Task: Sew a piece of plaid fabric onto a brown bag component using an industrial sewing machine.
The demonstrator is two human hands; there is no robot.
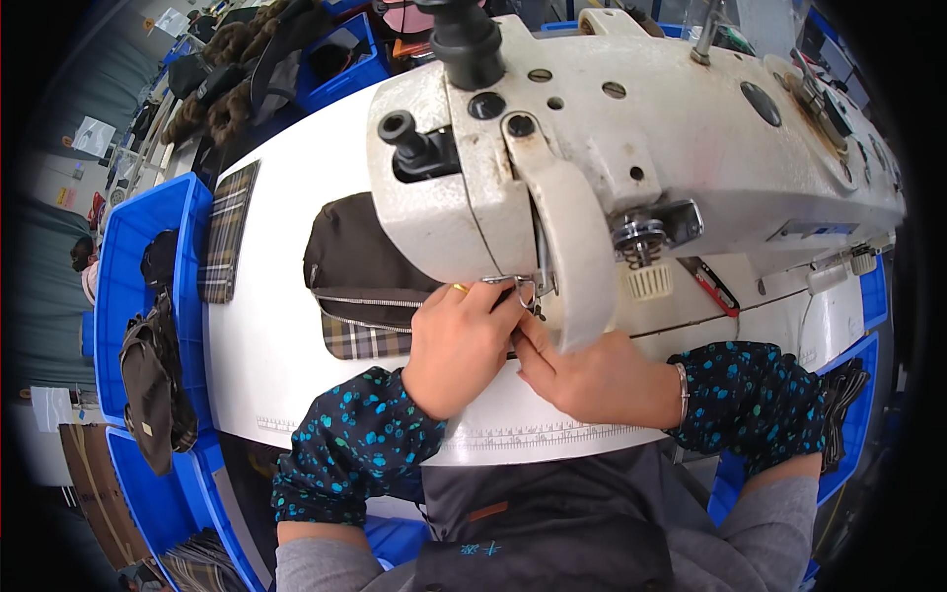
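A white sewing machine (464, 217) stands over a dark brown fabric piece (350, 247) with an open-looking metal zipper (365, 301) and a plaid section (365, 343) at its lower edge. My left hand (462, 345) is closed on this piece at the presser foot (508, 280), fingers curled, a gold ring showing. My right hand (572, 370) is closed just right of it, fingers gripping the piece's edge, fingertips partly hidden.
A plaid panel (227, 227) lies on the white table (256, 365) at left. Blue bins (118, 276) of dark pieces flank the table. A red-and-black tool (715, 286) lies behind my right hand. Another person (87, 261) is at far left.
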